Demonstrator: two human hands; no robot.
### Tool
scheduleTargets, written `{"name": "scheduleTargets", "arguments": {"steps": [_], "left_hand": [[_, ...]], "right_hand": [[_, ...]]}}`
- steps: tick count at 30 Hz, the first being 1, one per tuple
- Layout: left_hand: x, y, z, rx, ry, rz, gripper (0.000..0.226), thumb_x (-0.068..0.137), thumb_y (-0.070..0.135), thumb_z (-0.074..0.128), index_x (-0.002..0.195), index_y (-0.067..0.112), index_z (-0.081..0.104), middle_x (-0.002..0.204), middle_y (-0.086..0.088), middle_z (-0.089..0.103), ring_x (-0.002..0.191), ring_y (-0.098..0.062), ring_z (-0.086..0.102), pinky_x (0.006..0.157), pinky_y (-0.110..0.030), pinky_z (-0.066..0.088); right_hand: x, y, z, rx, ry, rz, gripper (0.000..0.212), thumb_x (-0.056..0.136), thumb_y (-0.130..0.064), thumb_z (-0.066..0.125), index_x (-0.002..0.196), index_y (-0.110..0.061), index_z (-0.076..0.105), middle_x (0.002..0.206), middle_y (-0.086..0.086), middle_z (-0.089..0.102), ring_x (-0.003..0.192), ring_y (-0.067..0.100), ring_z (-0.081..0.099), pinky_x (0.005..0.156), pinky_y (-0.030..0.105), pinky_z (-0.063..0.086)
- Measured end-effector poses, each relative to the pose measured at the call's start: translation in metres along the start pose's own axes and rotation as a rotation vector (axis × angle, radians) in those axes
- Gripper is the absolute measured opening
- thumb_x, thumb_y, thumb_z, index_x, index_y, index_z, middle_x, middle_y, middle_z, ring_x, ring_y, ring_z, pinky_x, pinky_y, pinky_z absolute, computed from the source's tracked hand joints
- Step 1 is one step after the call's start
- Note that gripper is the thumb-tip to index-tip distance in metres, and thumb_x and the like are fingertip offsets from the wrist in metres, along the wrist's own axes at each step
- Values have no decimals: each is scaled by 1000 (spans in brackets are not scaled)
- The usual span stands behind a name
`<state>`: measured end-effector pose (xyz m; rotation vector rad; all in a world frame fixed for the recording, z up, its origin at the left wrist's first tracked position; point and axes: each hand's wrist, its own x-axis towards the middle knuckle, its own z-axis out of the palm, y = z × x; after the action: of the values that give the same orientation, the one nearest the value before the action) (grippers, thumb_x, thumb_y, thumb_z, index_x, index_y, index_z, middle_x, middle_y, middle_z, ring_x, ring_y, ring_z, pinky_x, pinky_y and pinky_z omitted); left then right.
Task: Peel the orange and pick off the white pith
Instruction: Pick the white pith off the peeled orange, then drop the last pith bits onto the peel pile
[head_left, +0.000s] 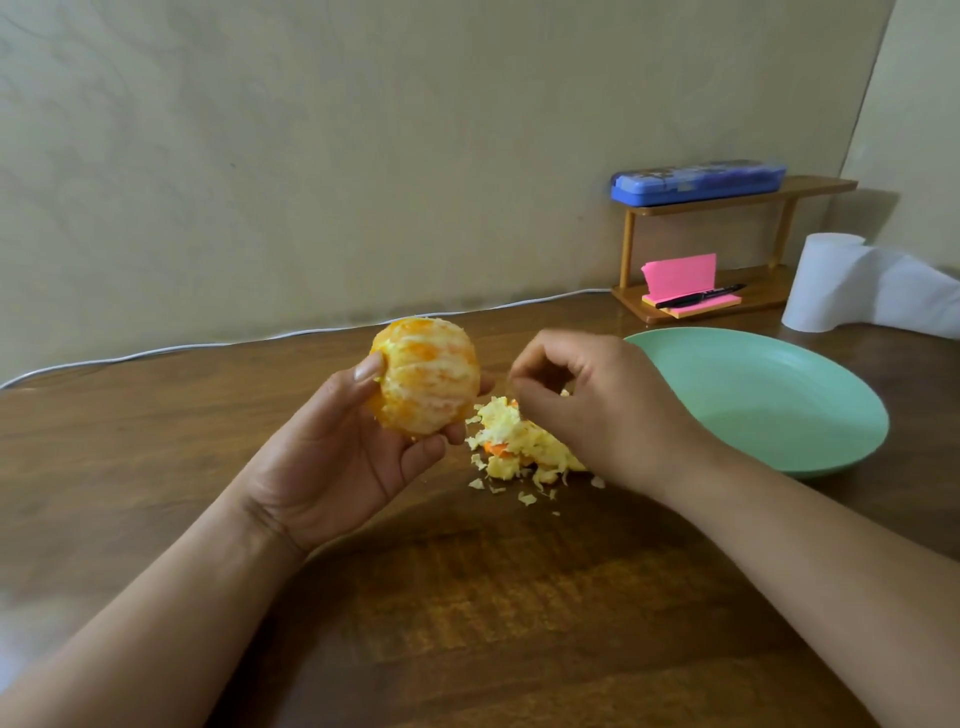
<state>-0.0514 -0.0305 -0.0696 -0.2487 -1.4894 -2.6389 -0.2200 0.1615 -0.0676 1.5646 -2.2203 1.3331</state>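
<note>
My left hand (332, 457) grips a peeled orange (426, 376) above the wooden table (208, 415), thumb on its left side and fingers curled under it. White pith streaks still cover much of the fruit. My right hand (587, 405) hovers just right of the orange, over a heap of peel and pith scraps (519, 449) on the table. Its fingers are curled with thumb and fingertips brought together; whether they pinch a bit of pith I cannot see.
A pale green plate (769, 400) sits to the right. Behind it stand a small wooden shelf (727, 249) with a blue case (696, 179), pink sticky notes and a pen, and a paper roll (826, 280). A white cable (260, 335) runs along the wall.
</note>
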Motion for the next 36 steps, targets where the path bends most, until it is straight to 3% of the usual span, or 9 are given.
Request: {"name": "scheduleTargets", "arguments": {"steps": [4,7,10,12,14,17,22,30,36], "left_hand": [[0,0,-2,-12,21,2,66,85,35,90,140,8,67,147,-30,56,101,-30,73,87,-31,64],[0,-1,-4,-31,104,-6,73,78,33,95,140,5,67,150,-32,52,101,-32,74,83,-32,65],[0,-1,-5,-56,142,-12,83,76,31,97,145,4,61,155,-32,48,103,-34,74,83,-34,65],[0,-1,-5,-47,174,-14,89,73,31,99,148,5,58,157,-32,48,106,-35,74,84,-34,65],[0,-1,-2,-16,184,-6,85,70,31,101,142,4,65,147,-30,58,108,-34,74,87,-35,64],[1,-1,2,96,149,-6,72,72,33,99,135,10,73,133,-17,70,115,-30,73,94,-35,62],[2,-4,-2,193,79,-43,72,81,29,93,143,8,65,141,-20,64,128,-33,66,106,-41,56],[3,-4,-7,321,108,-59,78,79,29,94,147,9,61,141,-22,63,130,-39,64,116,-55,48],[3,-6,-5,403,128,-87,79,77,29,96,146,10,62,146,-27,60,132,-44,61,117,-61,44]], "right_hand": [[0,1,-2,-113,-4,-30,23,106,-32,55,114,-33,77,105,-19,71,98,2,65,81,36,58],[-2,-6,-6,-185,8,-85,31,103,-52,56,100,-30,79,97,-17,73,92,4,67,76,36,55],[-3,-8,-5,-350,-122,-82,25,97,-41,70,120,-33,73,123,-18,68,119,4,58,103,37,50],[-3,-10,-5,-322,-93,-89,25,95,-44,71,116,-31,74,127,-18,67,124,4,54,108,37,47],[-3,-14,-6,-276,-54,-92,17,95,-40,71,104,-27,78,119,-17,72,120,3,56,106,38,49],[-4,-11,-3,-215,-73,-65,37,94,-27,77,129,-32,70,129,-19,64,123,-1,52,106,30,49],[-6,-19,-8,87,79,-77,14,100,-35,72,111,-28,76,99,-18,74,99,5,70,79,27,60],[-8,-21,-8,108,31,-99,11,101,-35,71,105,-27,79,95,-16,75,96,11,71,74,31,60],[-5,-18,-10,52,-11,-86,10,102,-30,70,97,-26,78,87,-15,73,89,9,70,68,20,57]]}}
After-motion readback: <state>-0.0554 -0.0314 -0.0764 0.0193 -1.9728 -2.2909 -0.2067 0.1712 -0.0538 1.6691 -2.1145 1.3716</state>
